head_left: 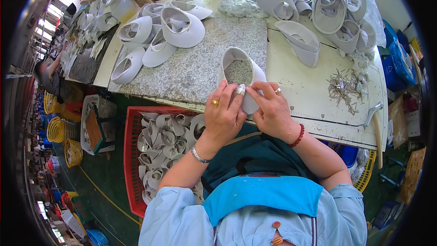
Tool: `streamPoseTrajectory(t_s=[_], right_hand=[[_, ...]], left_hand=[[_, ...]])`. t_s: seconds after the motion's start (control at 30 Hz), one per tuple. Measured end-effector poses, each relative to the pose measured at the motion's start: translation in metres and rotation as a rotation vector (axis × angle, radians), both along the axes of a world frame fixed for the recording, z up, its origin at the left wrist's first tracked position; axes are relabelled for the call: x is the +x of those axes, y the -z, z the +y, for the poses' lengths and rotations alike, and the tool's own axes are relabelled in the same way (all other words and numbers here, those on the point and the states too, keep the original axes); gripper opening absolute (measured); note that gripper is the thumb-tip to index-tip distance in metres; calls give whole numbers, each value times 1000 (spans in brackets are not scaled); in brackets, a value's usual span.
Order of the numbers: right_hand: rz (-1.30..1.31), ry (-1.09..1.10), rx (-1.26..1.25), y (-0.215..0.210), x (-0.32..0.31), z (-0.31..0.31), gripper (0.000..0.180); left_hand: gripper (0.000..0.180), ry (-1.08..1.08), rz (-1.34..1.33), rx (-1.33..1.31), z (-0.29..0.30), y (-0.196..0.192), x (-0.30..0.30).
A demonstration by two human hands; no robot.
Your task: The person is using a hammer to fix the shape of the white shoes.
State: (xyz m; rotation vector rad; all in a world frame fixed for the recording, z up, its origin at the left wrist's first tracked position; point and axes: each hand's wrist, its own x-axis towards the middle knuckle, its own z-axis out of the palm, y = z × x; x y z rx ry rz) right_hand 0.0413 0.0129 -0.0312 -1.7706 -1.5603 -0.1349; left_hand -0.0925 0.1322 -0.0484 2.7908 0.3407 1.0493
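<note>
A white curved shoe part (236,66) stands on its edge at the near side of a grey granite slab (200,59), forming an open loop. My left hand (223,116) grips its near end from the left, a taped fingertip pressed on the seam. From the right, my right hand (269,107) pinches the same end. Both hands meet at the loop's near edge, over the bench's front rim.
More white shoe parts are piled on the slab's far left (157,34) and at the bench's far right (327,11). Small metal pins (346,86) lie scattered on the bench, a hammer (375,118) beside them. A red crate (129,155) of white parts stands below left.
</note>
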Motion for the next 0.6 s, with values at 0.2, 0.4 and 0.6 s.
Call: streamPoseTrajectory(t_s=[0.2, 0.4, 0.6], right_hand=[[-12, -23, -62, -7, 6, -10, 56], [10, 246, -47, -22, 54, -105, 57], [-281, 962, -156, 15, 162, -299, 46]], left_hand=[[35, 29, 37, 45, 0, -4, -1], [40, 56, 33, -76, 0, -5, -11], [40, 38, 21, -69, -3, -3, -7]])
